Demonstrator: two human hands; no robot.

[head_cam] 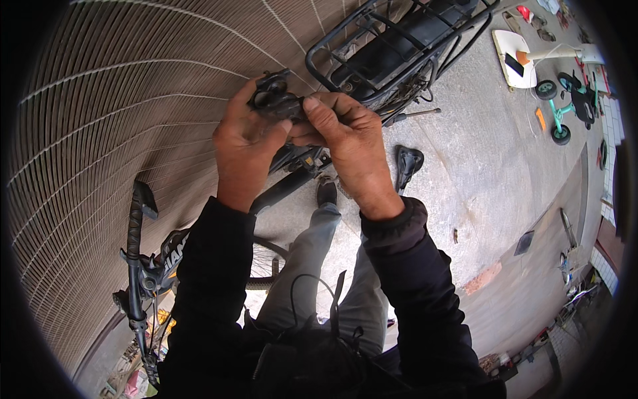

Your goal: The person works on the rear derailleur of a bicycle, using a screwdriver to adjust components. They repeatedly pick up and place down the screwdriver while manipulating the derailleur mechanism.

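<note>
Both my hands are raised in front of me, above a bicycle frame. A small black mechanical part [274, 97] with round, ring-like openings is held between them; its exact kind cannot be made out. My left hand [244, 144] cups it from the left and below, thumb along its near side. On its right end, my right hand [344, 129] pinches it between thumb and fingers. Below the hands, a black bicycle frame tube [284, 189] is partly hidden. A black rear rack [394, 37] lies just beyond my right hand.
A reed blind [124, 109] bound with white cord rises on the left, beside handlebars [133, 264]. To the right, a black bicycle saddle [409, 158] lies low near my feet. Farther off are a turquoise child's bike [560, 112] and a white board [503, 42] bearing a dark phone-like slab.
</note>
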